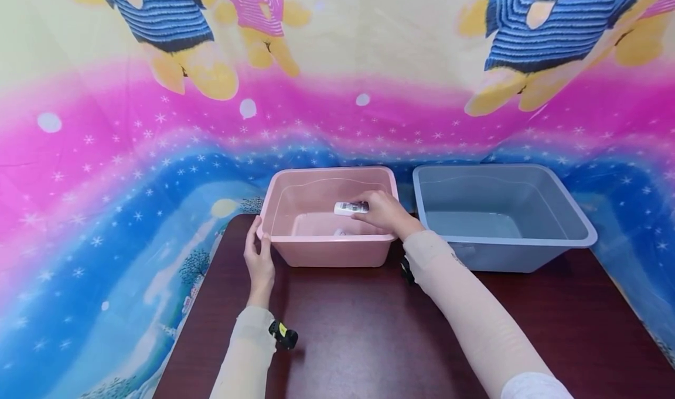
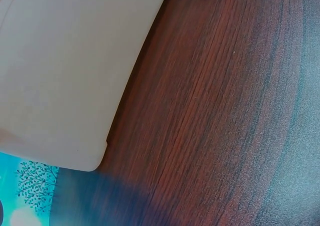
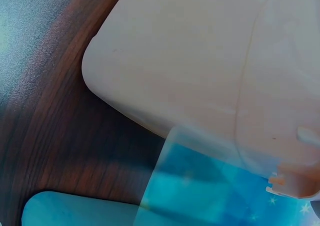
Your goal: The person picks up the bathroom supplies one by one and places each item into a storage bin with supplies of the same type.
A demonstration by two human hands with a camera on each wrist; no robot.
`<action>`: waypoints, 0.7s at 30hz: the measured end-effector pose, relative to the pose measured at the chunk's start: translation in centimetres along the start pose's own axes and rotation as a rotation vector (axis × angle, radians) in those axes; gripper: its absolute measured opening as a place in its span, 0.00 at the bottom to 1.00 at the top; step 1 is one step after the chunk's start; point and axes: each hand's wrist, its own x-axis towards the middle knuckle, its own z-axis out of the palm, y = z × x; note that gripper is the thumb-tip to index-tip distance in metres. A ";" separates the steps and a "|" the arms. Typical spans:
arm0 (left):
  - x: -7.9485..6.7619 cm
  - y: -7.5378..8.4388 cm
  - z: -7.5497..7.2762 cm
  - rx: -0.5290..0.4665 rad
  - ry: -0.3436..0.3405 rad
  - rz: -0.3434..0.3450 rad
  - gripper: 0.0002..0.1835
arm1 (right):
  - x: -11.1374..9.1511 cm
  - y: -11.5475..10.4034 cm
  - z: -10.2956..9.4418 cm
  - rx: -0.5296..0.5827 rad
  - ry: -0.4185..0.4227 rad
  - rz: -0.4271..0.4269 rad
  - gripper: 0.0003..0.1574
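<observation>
My right hand (image 1: 387, 211) reaches over the right side of a pink plastic bin (image 1: 332, 251). Between its thumb and fingers it grips a small white bottle (image 1: 345, 208) with dark print on its label, tilted almost level inside the bin's opening. Below, on the bin floor, lies another small white item (image 1: 340, 232), partly hidden by the front rim. At the front left corner of the same bin rests my left hand (image 1: 259, 261), thumb against the front side and straight fingers along the left side. The left wrist view shows the bin's pale outer wall (image 2: 65, 75) close up.
A grey-blue bin (image 1: 506, 255) stands just right of the pink one, with a narrow gap between them. Both sit at the far edge of a dark wood table (image 1: 343, 323). Behind hangs a printed cloth (image 1: 337, 112) with bears and snowflakes.
</observation>
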 end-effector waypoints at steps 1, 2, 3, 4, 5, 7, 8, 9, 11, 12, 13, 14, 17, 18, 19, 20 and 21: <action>0.0 0.0 0.0 0.000 0.002 0.000 0.25 | 0.0 0.0 0.0 0.002 0.001 -0.002 0.24; 0.0 0.0 0.0 0.003 0.002 -0.001 0.25 | 0.0 0.0 0.0 0.007 0.002 -0.004 0.23; 0.0 0.0 -0.1 0.005 0.002 -0.001 0.25 | 0.0 0.0 0.0 0.010 0.002 -0.005 0.23; 0.0 0.0 -0.1 0.009 0.002 -0.005 0.25 | 0.0 0.0 0.0 0.010 0.001 -0.007 0.23; 0.0 0.0 -0.1 0.009 0.002 -0.005 0.25 | 0.0 0.0 0.1 0.010 0.001 -0.009 0.23; 0.0 0.0 -0.1 0.007 0.001 -0.010 0.25 | 0.0 0.0 0.1 0.009 -0.002 -0.013 0.23; 0.1 0.0 -0.1 0.007 0.001 -0.010 0.25 | 0.0 0.0 0.0 0.009 -0.006 -0.013 0.22; 0.1 -0.1 -0.1 0.001 0.002 -0.013 0.25 | 0.0 0.0 0.0 0.008 -0.010 -0.013 0.22; 0.2 -0.6 0.0 -0.007 0.009 -0.013 0.25 | -0.1 0.0 0.0 0.006 -0.021 -0.009 0.22; 0.2 -0.6 0.0 -0.007 0.012 -0.018 0.25 | 0.0 0.0 0.0 0.004 -0.024 -0.009 0.22; 0.2 -0.5 0.0 -0.005 0.012 -0.022 0.25 | 0.0 0.0 0.0 0.004 -0.028 -0.007 0.22; 0.2 -0.4 0.0 -0.004 0.013 -0.025 0.25 | 0.0 0.0 0.0 0.004 -0.031 -0.009 0.22; 0.0 0.2 0.0 0.003 0.007 -0.030 0.25 | 0.0 0.0 0.0 -0.001 -0.034 -0.015 0.22; 0.0 0.2 0.0 0.003 0.008 -0.025 0.25 | 0.0 0.0 0.0 -0.001 -0.034 -0.016 0.22; 0.0 0.2 0.0 0.002 0.008 -0.019 0.25 | 0.0 0.0 0.0 0.002 -0.034 -0.015 0.22; 0.0 0.2 0.0 0.001 0.010 -0.013 0.25 | 0.0 0.0 0.0 0.004 -0.030 -0.018 0.21; 0.0 0.2 0.0 -0.003 0.012 -0.007 0.25 | 0.0 0.0 0.0 0.013 -0.025 -0.015 0.21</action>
